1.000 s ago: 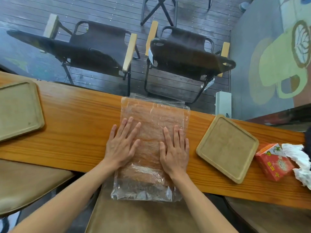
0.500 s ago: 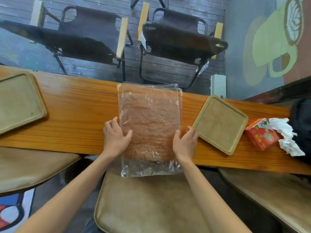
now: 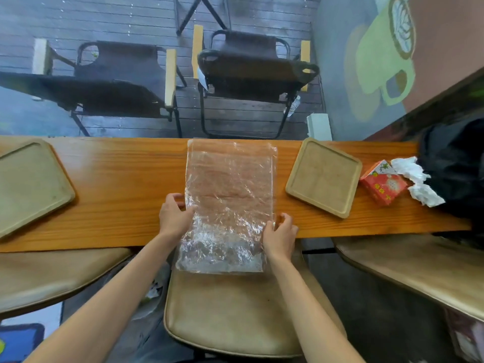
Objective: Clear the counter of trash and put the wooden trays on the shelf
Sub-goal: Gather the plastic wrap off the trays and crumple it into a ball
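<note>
A clear plastic bag [image 3: 230,195] is lying flat across the middle of the frame on a long wooden worktop [image 3: 125,184], its near end hanging over the worktop's lower edge above a tan cushioned seat [image 3: 230,315]. The left hand [image 3: 174,216] is holding the bag's left edge, thumb lying over the plastic and fingers curling at its side. The right hand [image 3: 280,235] is holding the bag's right edge lower down, at the worktop's near edge, with fingers curling around the plastic. So each grip is closing on one side of the bag, and the bag is stretching between the two hands and away from them toward the top of the frame.

A square wooden tray [image 3: 324,176] is sitting just right of the bag, turned at an angle. A larger wooden tray [image 3: 28,184] is sitting at the left edge of the frame, well apart from the bag. At the right, a red carton [image 3: 383,183] is lying beside crumpled white tissue [image 3: 416,179], with a dark bag [image 3: 455,169] behind them. Two dark folding chairs [image 3: 251,72] are standing beyond the worktop in the upper half of the frame.
</note>
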